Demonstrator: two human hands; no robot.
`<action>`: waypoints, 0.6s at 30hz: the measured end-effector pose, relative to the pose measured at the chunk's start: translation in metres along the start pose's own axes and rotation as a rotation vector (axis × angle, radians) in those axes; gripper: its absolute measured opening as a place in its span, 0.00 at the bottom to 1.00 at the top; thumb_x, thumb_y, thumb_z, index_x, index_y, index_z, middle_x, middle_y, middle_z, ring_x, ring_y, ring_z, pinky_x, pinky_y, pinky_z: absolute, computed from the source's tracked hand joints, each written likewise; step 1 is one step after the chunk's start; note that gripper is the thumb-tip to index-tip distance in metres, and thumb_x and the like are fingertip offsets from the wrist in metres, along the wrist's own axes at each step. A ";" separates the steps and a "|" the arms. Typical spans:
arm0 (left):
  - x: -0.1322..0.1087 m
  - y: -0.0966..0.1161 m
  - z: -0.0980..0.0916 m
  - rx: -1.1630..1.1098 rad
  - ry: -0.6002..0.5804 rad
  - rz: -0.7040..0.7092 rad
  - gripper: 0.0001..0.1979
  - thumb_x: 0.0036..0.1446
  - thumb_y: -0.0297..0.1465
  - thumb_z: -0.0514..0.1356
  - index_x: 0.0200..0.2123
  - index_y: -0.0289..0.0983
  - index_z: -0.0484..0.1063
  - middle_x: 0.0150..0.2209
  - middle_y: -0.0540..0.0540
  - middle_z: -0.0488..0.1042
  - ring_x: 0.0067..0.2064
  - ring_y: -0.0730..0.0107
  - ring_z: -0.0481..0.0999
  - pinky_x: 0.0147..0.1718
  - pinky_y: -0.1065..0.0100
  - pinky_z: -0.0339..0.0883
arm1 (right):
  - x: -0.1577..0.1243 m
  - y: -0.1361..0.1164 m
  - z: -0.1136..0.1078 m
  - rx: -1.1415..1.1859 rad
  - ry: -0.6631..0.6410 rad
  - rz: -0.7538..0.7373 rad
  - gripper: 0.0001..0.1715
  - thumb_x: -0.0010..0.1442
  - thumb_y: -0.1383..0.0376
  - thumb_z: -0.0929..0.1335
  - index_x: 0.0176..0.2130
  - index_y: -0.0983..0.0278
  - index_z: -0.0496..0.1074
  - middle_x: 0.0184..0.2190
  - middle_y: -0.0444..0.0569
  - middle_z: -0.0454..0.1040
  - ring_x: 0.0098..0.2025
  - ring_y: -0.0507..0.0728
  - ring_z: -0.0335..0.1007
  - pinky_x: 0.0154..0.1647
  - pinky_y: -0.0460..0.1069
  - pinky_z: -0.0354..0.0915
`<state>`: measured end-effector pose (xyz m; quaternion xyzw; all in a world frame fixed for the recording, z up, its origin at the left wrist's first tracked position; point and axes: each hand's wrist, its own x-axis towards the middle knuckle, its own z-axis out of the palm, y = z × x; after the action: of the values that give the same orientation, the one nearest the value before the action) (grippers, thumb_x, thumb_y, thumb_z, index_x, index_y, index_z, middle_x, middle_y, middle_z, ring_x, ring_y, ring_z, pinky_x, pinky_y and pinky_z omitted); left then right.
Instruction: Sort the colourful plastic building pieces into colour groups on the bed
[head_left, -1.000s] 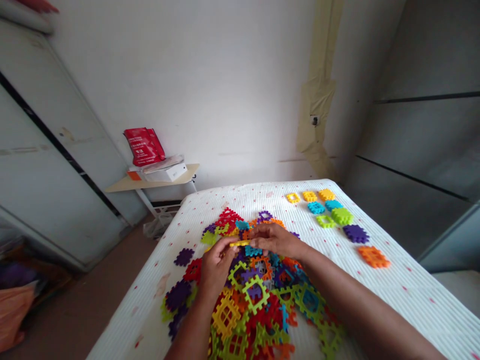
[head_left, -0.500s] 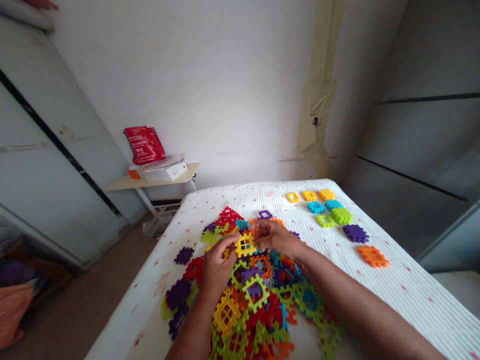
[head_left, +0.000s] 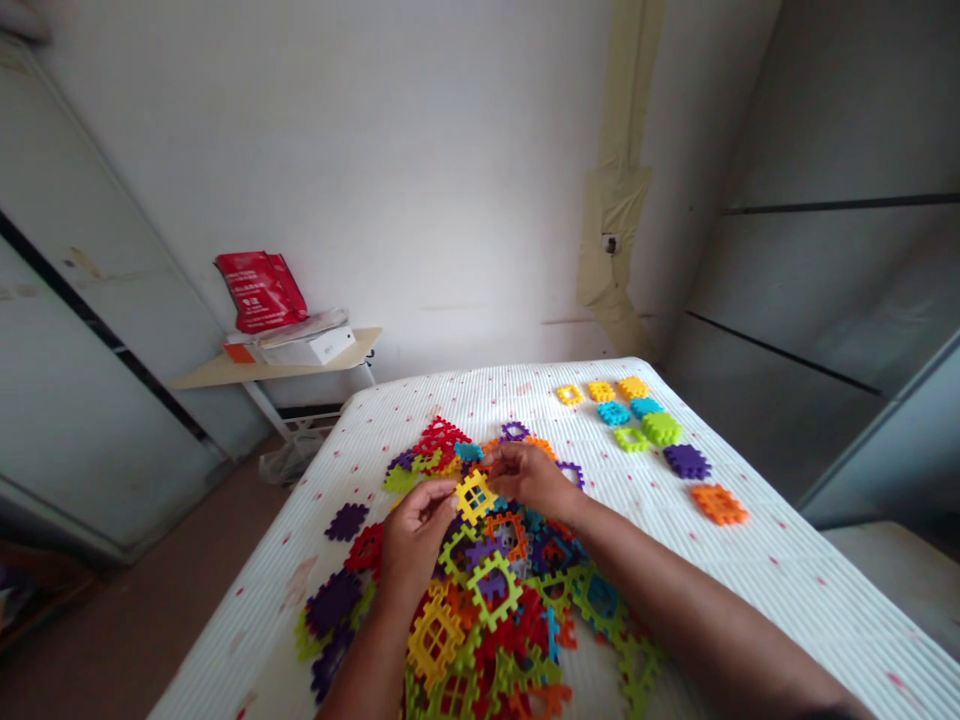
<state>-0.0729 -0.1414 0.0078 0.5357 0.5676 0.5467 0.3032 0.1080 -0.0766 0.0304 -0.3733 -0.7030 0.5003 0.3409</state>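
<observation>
Both grips, the left hand and the right hand, pinch narrowly on a yellow waffle block, its edges partly hidden by fingers. Below lies a heap of plastic waffle blocks, cut off by the frame, on a white ribbed bedspread. A red bag's writing is unreadable.

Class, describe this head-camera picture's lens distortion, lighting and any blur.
Head view: wide-angle distortion bends the pale grey cabinet and stretches the white ribbed bedcover toward the corners; lighting is soft and even, shadows faint; the pale object at top left is blurred.
</observation>
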 end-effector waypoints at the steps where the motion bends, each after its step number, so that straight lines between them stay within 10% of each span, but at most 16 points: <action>1: 0.001 0.000 0.000 -0.014 0.021 -0.022 0.14 0.46 0.39 0.61 0.34 0.35 0.73 0.31 0.46 0.76 0.33 0.67 0.74 0.33 0.68 0.69 | -0.002 -0.001 0.001 -0.145 0.043 -0.052 0.12 0.48 0.68 0.67 0.37 0.63 0.70 0.25 0.41 0.70 0.25 0.49 0.63 0.26 0.44 0.58; 7: 0.003 -0.001 -0.002 -0.004 0.118 -0.064 0.15 0.44 0.40 0.62 0.32 0.34 0.74 0.28 0.47 0.76 0.30 0.68 0.74 0.33 0.68 0.69 | -0.020 -0.024 0.012 -0.809 0.065 -0.129 0.25 0.53 0.53 0.68 0.48 0.62 0.67 0.39 0.51 0.75 0.39 0.58 0.71 0.35 0.48 0.62; 18: -0.001 -0.003 0.002 0.055 0.044 -0.004 0.14 0.47 0.40 0.61 0.33 0.37 0.74 0.32 0.46 0.77 0.34 0.66 0.76 0.36 0.66 0.70 | -0.020 -0.026 0.015 -0.997 0.155 -0.105 0.21 0.56 0.55 0.65 0.47 0.63 0.66 0.40 0.55 0.74 0.40 0.60 0.72 0.36 0.49 0.64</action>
<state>-0.0713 -0.1406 0.0043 0.5306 0.5900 0.5420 0.2767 0.1003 -0.1060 0.0493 -0.4910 -0.8466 0.0569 0.1973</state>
